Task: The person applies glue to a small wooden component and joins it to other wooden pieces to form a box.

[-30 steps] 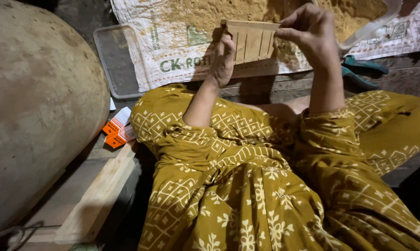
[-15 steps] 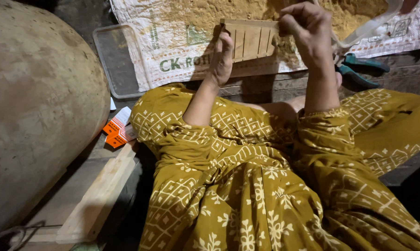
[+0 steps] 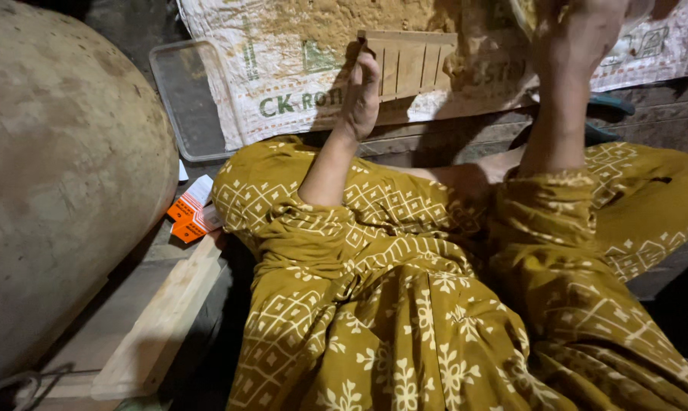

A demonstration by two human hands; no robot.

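Gripping the flat, slotted, pale wooden comb-like piece (image 3: 408, 63) by its left edge, the raised left hand (image 3: 361, 95) closes around it, while the right hand (image 3: 580, 34) lifts higher, grip unclear.

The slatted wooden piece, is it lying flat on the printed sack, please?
No, the left hand holds the slatted wooden piece up by its left edge above the printed sack.

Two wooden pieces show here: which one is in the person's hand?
The slatted, comb-like wooden piece at top centre, held at its left end by the left hand. The plain pale wooden plank lies untouched at lower left, beside the large rounded clay form.
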